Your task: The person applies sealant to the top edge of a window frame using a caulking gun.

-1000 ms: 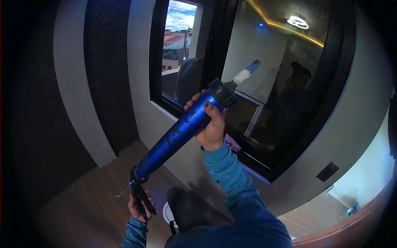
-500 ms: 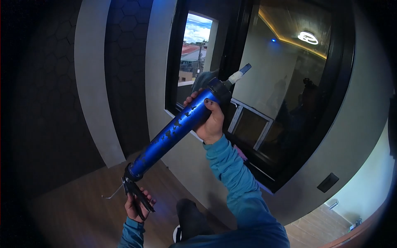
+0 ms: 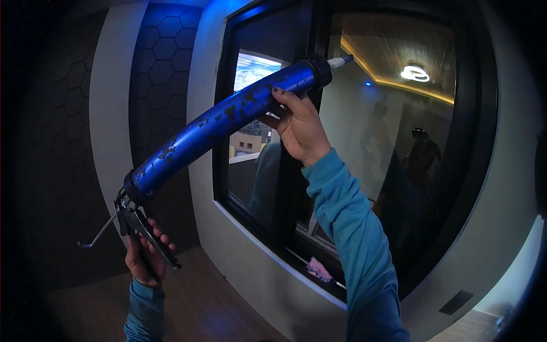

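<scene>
A long blue caulking gun (image 3: 196, 134) with chipped paint slants up to the right in front of the window. My left hand (image 3: 138, 257) is wrapped round its black handle (image 3: 149, 236) at the lower left, by the trigger. Near the front end, my right hand (image 3: 302, 125) grips the barrel from below, thumb on the near side; some of its fingers are hidden behind the tube. The whitish nozzle (image 3: 340, 61) with a bluish tip points to the upper right, over the window glass. A bent metal rod (image 3: 98, 232) sticks out behind the handle.
A black-framed window (image 3: 273, 205) fills the middle and right, its glass reflecting a ceiling light and a person. A pink cloth (image 3: 319, 269) lies on the sill. Dark hexagon-patterned wall panels (image 3: 165, 43) stand left, above a wooden floor (image 3: 194, 302). A dark wall plate (image 3: 456, 302) is at lower right.
Both hands have raised the caulking gun; its handle end has moved up and left, and the nozzle is higher. The view has shifted, and the pink cloth shows more fully.
</scene>
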### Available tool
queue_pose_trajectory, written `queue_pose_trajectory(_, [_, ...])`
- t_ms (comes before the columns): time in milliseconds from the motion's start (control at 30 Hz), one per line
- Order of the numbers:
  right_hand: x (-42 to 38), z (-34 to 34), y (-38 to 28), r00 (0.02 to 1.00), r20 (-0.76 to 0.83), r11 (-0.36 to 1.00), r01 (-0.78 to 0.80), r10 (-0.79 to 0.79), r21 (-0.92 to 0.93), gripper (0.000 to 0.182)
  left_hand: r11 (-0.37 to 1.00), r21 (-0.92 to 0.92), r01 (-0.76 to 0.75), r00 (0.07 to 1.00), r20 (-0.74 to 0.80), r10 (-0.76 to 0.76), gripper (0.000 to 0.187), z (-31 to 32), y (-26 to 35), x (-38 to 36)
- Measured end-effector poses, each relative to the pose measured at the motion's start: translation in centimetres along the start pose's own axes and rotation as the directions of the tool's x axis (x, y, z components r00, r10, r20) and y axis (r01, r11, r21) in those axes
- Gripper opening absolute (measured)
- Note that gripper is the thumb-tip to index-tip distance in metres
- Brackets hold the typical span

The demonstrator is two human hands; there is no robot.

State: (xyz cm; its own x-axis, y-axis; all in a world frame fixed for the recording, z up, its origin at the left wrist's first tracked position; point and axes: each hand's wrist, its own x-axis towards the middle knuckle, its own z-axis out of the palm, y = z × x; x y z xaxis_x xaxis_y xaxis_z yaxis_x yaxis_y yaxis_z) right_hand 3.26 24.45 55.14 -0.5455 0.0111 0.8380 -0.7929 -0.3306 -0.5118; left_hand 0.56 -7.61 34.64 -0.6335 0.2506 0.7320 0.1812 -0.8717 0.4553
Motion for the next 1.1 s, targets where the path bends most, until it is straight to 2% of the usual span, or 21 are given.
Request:
queue_pose_trajectory(33, [1.8, -0.3, -1.0, 1.0, 0.011, 1.0, 0.0, 0.0, -0.004, 0.03, 1.0, -0.005, -0.011, 1.0, 0.0, 0.011, 0.053, 1.4, -0.6, 1.7])
queue_pose_trajectory(100, [5.2, -0.4, -3.1, 0.996, -0.069, 0.998, 0.063, -0.065, -0.032, 0.029, 0.999, -0.01, -0.051, 0.998, -0.031, 0.05, 0.054, 4.8, -0.7, 4.8])
queue_pose_trajectory(167, [9.4, 0.1, -3.8, 0.996, -0.002, 0.994, 0.088, -0.088, -0.06, 0.028, 0.997, -0.042, -0.062, 0.994, -0.097, 0.058, 0.054, 6.8, 0.2, 7.4])
queue_pose_trajectory(200, [11.4, 0.1, -4.0, 0.995, 0.017, 0.992, 0.104, -0.103, -0.075, 0.027, 0.996, -0.033, -0.087, 0.993, -0.081, 0.084, 0.053, 7.6, 0.5, 8.6])
queue_pose_trajectory(300, [17.3, -0.7, -6.2, 0.994, 0.098, 0.998, 0.056, -0.057, 0.013, 0.026, 0.992, 0.033, -0.122, 0.992, -0.013, 0.122, 0.052, 10.6, 3.0, 12.6])
queue_pose_trajectory(367, [20.8, -0.8, -10.8, 0.992, 0.121, 0.999, 0.04, -0.041, 0.015, 0.025, 0.984, 0.128, -0.124, 0.992, 0.036, 0.121, 0.05, 15.5, 6.0, 15.9])
queue_pose_trajectory(567, [29.9, -1.5, -14.7, 0.988, 0.153, 0.998, 0.009, -0.019, 0.065, 0.034, 0.98, 0.183, -0.076, 0.997, -0.014, 0.08, 0.045, 23.9, 11.2, 24.0])
queue_pose_trajectory(600, [31.4, -1.6, -14.9, 0.989, 0.145, 0.992, -0.018, -0.001, 0.127, 0.036, 0.979, 0.19, -0.073, 0.997, -0.011, 0.077, 0.045, 24.9, 11.8, 24.8])
queue_pose_trajectory(700, [33.0, -1.0, -15.3, 0.996, 0.082, 0.97, -0.044, 0.025, 0.241, 0.034, 0.968, 0.238, -0.081, 0.997, 0.037, 0.074, 0.046, 26.4, 12.7, 26.6])
queue_pose_trajectory(767, [33.1, -0.5, -16.0, 0.994, -0.1, 0.984, 0.053, -0.036, 0.17, 0.037, 0.955, 0.289, -0.065, 0.992, 0.125, 0.03, 0.045, 27.4, 13.5, 27.6])
queue_pose_trajectory(1000, [34.6, -2.3, -16.6, 0.998, -0.056, 0.97, 0.035, -0.022, 0.242, 0.038, 0.922, 0.381, -0.074, 0.995, 0.084, 0.045, 0.048, 29.9, 12.4, 28.8])
queue_pose_trajectory(1100, [35.7, -3.5, -16.6, 0.999, -0.007, 0.962, 0.04, -0.04, 0.269, 0.035, 0.913, 0.4, -0.078, 0.993, 0.118, 0.033, 0.047, 30.3, 11.9, 29.2])
